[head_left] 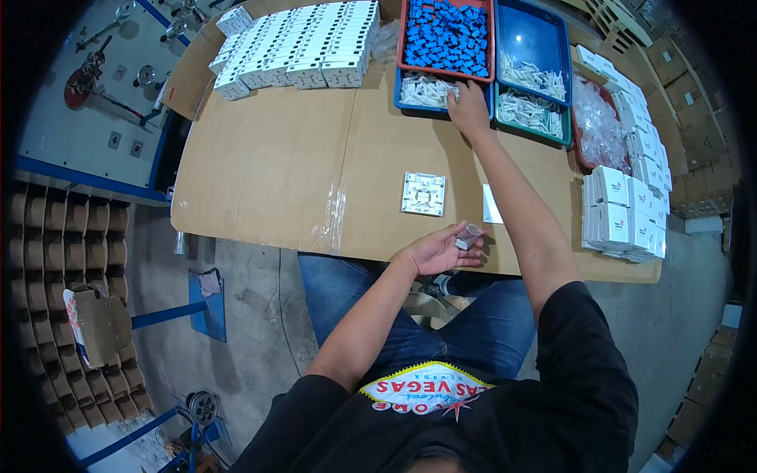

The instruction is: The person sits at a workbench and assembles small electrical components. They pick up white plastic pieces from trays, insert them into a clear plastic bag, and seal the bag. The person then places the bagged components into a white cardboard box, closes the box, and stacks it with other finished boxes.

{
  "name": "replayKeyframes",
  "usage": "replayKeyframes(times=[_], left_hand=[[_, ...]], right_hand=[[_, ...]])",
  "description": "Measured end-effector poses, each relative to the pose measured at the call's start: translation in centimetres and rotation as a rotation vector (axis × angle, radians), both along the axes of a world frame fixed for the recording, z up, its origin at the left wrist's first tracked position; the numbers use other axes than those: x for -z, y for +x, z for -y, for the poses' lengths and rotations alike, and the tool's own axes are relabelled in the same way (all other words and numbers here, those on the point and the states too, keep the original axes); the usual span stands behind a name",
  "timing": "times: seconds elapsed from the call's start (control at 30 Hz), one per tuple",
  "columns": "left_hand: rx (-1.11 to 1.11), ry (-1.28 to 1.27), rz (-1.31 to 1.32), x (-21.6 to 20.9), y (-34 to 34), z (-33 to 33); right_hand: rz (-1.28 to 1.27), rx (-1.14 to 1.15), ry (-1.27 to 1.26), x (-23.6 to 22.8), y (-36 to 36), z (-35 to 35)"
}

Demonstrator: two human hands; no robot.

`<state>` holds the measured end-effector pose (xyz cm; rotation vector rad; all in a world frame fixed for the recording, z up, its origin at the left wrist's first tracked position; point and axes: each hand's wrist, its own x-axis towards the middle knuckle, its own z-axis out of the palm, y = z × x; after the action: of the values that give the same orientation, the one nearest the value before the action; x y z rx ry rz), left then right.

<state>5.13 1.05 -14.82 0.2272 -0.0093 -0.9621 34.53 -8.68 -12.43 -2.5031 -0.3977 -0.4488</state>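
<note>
Near the table's front edge my left hand (438,251) is turned palm up. Its curled fingers hold a small clear plastic bag (468,236) with something pale in it. My right arm stretches far across the table, and my right hand (470,110) dips its bent fingertips into a blue tray (406,109) of small white plastic pieces (426,91). What those fingertips pinch, if anything, is hidden. Between the hands lies a square white plate with moulded fittings (423,194). A plain white square piece (491,205) rests partly behind my right forearm.
A red tray of blue parts (445,35) overlaps the blue tray. Blue (533,35) and green (552,139) trays hold white pieces. Stacked white units (300,47) stand back left; white boxes (623,209) and a tray of clear bags (597,118) stand right. Cardboard covers the table (268,165).
</note>
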Motion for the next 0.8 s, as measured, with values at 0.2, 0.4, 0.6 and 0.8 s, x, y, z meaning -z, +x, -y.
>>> replayKeyframes(times=[0.2,0.4,0.6,0.8], left_hand=[[0.006,-0.003,-0.004,0.0,-0.1,0.0],[0.009,-0.006,0.001,-0.1,0.1,0.4],[0.016,-0.002,-0.018,0.1,0.0,0.3],[0.018,0.014,-0.004,0.1,0.0,0.5]], right_hand=[[-0.101,0.339,-0.071,-0.4,0.1,-2.2],[0.079,0.06,0.112,0.5,0.6,0.2],[0.036,0.239,0.006,0.0,0.4,0.8],[0.063,0.215,-0.139,0.6,0.5,0.6]])
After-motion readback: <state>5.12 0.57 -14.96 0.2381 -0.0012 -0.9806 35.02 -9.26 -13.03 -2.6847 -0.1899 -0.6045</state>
